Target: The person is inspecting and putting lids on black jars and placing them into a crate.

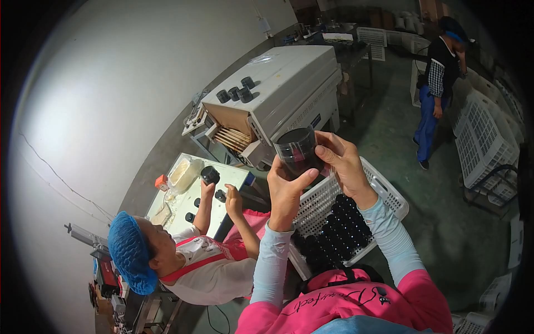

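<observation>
Both my hands hold one dark, glossy jar with a clear film around it (297,151) up in front of me. My left hand (288,188) grips its lower left side, thumb across the front. At its right side, my right hand (341,165) has thumb and fingers against the film near the rim. Below my hands a white perforated plastic crate (386,190) holds many black round jars or lids (338,229).
A co-worker in a blue hair cover (131,250) holds a black jar (210,175) at a white table (183,167). Several black jars stand on a large white machine (292,62). Another person (438,79) stands at right near stacked crates (479,142).
</observation>
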Demonstrator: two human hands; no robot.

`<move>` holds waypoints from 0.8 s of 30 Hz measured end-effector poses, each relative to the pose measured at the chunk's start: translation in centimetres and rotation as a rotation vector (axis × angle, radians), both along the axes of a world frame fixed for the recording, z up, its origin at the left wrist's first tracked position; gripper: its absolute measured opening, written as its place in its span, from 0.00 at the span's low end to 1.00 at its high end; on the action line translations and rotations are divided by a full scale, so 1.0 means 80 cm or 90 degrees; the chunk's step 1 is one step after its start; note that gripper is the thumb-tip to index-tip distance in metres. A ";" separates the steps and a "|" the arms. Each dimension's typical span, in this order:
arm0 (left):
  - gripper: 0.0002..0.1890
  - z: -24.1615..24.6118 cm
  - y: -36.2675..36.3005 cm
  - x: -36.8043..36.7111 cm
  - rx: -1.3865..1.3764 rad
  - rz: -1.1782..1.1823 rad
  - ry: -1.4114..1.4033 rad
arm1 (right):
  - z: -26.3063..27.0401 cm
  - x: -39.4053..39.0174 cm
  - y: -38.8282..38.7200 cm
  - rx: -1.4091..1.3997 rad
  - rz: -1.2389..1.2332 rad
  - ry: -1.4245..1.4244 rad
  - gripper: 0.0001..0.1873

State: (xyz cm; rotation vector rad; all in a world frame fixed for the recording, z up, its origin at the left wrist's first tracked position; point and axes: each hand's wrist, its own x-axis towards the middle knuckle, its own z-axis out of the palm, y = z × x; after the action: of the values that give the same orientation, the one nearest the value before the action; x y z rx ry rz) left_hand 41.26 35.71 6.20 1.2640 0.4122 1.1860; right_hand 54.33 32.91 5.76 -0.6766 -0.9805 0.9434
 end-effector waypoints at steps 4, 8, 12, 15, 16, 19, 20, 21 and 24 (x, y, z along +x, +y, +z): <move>0.24 0.000 -0.006 0.000 0.000 0.008 0.013 | -0.002 0.000 -0.005 0.003 0.003 0.004 0.19; 0.24 -0.004 -0.010 -0.001 0.019 0.024 0.034 | -0.008 -0.001 -0.007 0.021 0.010 0.009 0.19; 0.25 -0.012 -0.013 -0.002 0.051 0.037 0.067 | -0.012 -0.002 -0.015 0.015 0.012 0.005 0.19; 0.25 -0.015 -0.016 -0.005 0.053 0.037 0.067 | -0.015 -0.005 -0.018 0.023 0.021 0.004 0.18; 0.25 -0.015 -0.018 -0.004 0.054 0.044 0.080 | -0.016 -0.005 -0.018 0.031 0.019 0.013 0.18; 0.25 -0.015 -0.022 -0.004 0.044 0.031 0.064 | -0.018 -0.005 -0.021 0.036 0.025 0.018 0.18; 0.25 -0.014 -0.023 -0.005 0.039 0.030 0.068 | -0.019 -0.005 -0.021 0.033 0.030 0.015 0.18; 0.25 -0.015 -0.023 -0.006 0.037 0.032 0.067 | -0.021 -0.006 -0.021 0.031 0.032 0.014 0.18; 0.26 -0.018 -0.025 -0.006 0.037 0.034 0.062 | -0.027 -0.006 -0.019 0.037 0.025 0.023 0.18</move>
State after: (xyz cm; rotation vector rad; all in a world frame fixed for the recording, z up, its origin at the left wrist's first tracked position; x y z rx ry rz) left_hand 40.78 33.75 4.79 1.3722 0.4882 1.1914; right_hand 53.84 31.40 3.57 -0.5910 -0.9896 0.9550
